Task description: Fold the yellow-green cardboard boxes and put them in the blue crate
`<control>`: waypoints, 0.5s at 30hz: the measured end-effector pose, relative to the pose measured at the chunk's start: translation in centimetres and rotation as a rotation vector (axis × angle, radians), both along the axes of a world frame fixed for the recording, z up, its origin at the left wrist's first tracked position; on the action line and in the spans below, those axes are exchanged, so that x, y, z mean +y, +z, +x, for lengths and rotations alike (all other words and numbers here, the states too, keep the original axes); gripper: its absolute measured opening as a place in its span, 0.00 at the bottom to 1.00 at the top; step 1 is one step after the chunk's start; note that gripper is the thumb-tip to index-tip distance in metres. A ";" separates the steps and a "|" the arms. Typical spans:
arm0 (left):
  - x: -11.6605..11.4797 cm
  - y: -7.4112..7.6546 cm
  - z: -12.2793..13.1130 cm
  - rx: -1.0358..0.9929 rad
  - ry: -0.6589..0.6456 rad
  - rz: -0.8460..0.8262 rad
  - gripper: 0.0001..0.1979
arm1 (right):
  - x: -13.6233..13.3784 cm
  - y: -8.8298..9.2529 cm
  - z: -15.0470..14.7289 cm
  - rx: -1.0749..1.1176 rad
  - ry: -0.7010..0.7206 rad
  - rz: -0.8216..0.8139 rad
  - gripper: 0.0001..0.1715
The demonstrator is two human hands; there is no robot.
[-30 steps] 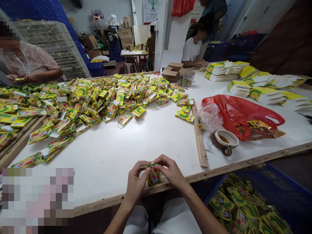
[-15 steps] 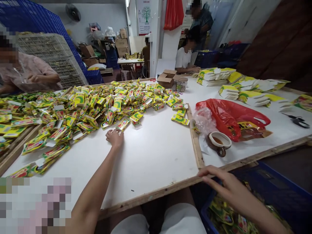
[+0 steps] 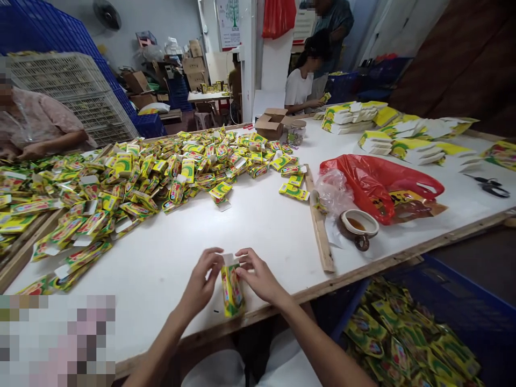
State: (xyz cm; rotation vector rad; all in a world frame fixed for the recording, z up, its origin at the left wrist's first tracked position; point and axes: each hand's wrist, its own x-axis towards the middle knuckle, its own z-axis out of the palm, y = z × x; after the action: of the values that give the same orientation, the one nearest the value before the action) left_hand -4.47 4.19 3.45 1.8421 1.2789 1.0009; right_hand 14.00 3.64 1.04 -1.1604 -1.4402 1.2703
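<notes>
Both my hands hold one small yellow-green carton point(image 3: 232, 289) upright over the near edge of the white table point(image 3: 258, 231). My left hand point(image 3: 201, 279) pinches its left side, fingers curled. My right hand point(image 3: 258, 275) grips its right side near the white top flap. A big heap of flat yellow-green cartons point(image 3: 133, 177) covers the table's left and far middle.
A wooden strip point(image 3: 318, 226) lies right of my hands. Beyond it sit a red plastic bag point(image 3: 379, 185), a brown cup point(image 3: 358, 226), scissors point(image 3: 489, 185) and stacks of flat cartons point(image 3: 403, 137). A blue crate of finished cartons point(image 3: 407, 344) stands at lower right. Other people work at the left and far end.
My left hand came back from the heap with a flat carton. My right hand rose from the blue crate. Both now meet on the carton at the table's near edge.
</notes>
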 end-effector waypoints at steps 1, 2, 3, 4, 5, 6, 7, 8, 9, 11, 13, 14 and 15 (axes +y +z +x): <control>-0.7 -0.4 0.5 -0.068 0.024 -0.069 0.07 | -0.1 -0.5 -0.5 0.048 0.006 -0.038 0.15; -1.4 -0.8 1.0 -0.142 0.064 -0.131 0.06 | -0.2 -0.9 -0.8 0.086 -0.002 -0.056 0.13; -1.9 -1.3 1.4 -0.215 0.113 -0.178 0.06 | -0.5 -1.2 -0.9 0.111 -0.023 -0.052 0.12; -2.5 -1.7 1.7 -0.280 0.160 -0.211 0.06 | -0.7 -1.4 -0.9 0.124 -0.050 -0.034 0.12; -3.0 -2.1 2.0 -0.334 0.194 -0.231 0.07 | -1.0 -1.5 -0.7 0.131 -0.075 -0.013 0.12; -3.4 -2.4 2.1 -0.374 0.214 -0.243 0.09 | -1.1 -1.5 -0.5 0.131 -0.097 0.007 0.12; -3.8 -2.5 2.2 -0.399 0.225 -0.257 0.10 | -1.2 -1.4 -0.3 0.121 -0.112 0.025 0.11; -4.1 -2.6 2.2 -0.411 0.226 -0.274 0.11 | -1.3 -1.3 -0.1 0.099 -0.116 0.038 0.10; -4.4 -2.7 2.2 -0.417 0.215 -0.294 0.12 | -1.3 -1.1 0.1 0.069 -0.104 0.047 0.08; -4.6 -2.7 1.9 -0.417 0.174 -0.339 0.11 | -1.1 -0.9 0.1 0.002 -0.041 0.044 0.05; -4.6 -2.6 1.4 -0.406 0.146 -0.355 0.09 | -0.8 -0.8 -0.1 -0.036 0.017 0.039 0.07; -4.5 -2.6 1.2 -0.393 0.142 -0.346 0.09 | -0.6 -0.7 -0.3 -0.042 0.030 0.042 0.07; -4.4 -2.6 1.0 -0.375 0.142 -0.327 0.08 | -0.5 -0.7 -0.6 -0.045 0.036 0.048 0.08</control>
State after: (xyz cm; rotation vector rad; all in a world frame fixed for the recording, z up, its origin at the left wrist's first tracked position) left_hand -3.50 -0.21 0.84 1.2633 1.2637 1.0778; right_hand 13.44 3.11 0.34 -1.1424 -1.5229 1.2346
